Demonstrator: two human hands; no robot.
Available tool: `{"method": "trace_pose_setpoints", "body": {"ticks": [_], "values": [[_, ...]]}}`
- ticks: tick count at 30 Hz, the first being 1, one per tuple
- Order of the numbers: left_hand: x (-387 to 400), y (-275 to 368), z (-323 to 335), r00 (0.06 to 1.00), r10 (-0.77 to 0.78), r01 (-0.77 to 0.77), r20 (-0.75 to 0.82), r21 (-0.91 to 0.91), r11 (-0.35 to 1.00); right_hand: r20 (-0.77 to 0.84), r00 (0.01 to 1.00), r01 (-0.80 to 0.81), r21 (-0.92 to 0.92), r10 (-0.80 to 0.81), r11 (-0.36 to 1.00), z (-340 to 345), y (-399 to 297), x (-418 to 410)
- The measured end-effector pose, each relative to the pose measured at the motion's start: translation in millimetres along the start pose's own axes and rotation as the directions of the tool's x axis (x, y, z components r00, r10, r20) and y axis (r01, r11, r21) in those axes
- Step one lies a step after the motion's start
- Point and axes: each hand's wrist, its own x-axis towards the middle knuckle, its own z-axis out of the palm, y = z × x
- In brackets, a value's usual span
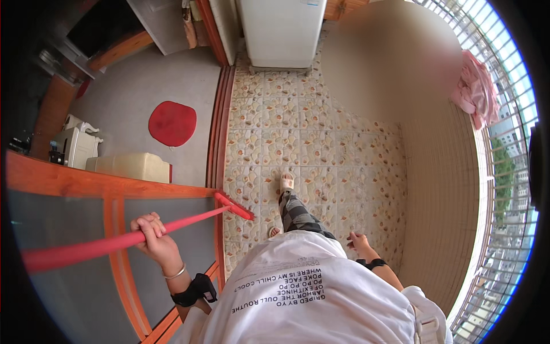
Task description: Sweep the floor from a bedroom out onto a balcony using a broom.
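Note:
My left hand (155, 234) is closed around the pink handle of a broom (189, 220), which slants across the left of the view. The broom's red head (235, 207) is at the door track, reaching over the edge of the patterned floor tiles (318, 148). My right hand (357, 241) hangs low beside my right hip, with fingers loosely bent and no object visible in it. Both forearms wear black straps.
A sliding door with an orange wooden frame (114, 185) stands at left, beside a dark red floor track (218, 129). Beyond lies a red mat (172, 123). A white appliance (281, 34) is ahead. Right are a tiled wall (442, 185), pink cloth (477, 90) and a barred window.

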Motion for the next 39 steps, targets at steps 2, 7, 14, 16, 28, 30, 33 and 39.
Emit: {"method": "trace_pose_setpoints", "body": {"ticks": [2,7,14,16,28,30,33,39], "values": [[28,-19,11,0.999,0.04,-0.039,-0.009,0.017,0.999,0.002,0.997,-0.074,-0.013,0.074,0.997,-2,-16,28],[95,-39,40,0.987,0.058,-0.046,-0.152,0.084,0.995,0.004,0.999,-0.033,-0.322,0.036,0.946,-17,-101,86],[201,-43,81,0.913,0.182,-0.121,-0.366,0.184,0.975,0.125,0.976,0.195,-0.123,-0.18,0.973,19,-401,149],[223,-46,83,0.9,0.205,-0.126,-0.386,0.22,0.967,0.105,0.969,0.224,0.011,-0.224,0.975,37,-484,167],[407,-117,24,0.743,0.381,-0.256,-0.55,0.293,0.921,0.466,0.8,0.445,-0.038,-0.378,0.895,254,-670,247],[448,-142,7,0.685,0.377,-0.207,-0.624,0.331,0.921,0.474,0.849,0.338,-0.151,-0.232,0.929,289,-678,252],[519,-150,-18,0.623,0.346,-0.155,-0.701,0.324,0.933,0.509,0.743,0.625,-0.299,-0.434,0.721,325,-711,320],[641,-169,-75,0.63,0.328,-0.133,-0.704,0.318,0.939,0.568,0.56,0.823,-0.465,-0.604,0.326,398,-840,354]]}}
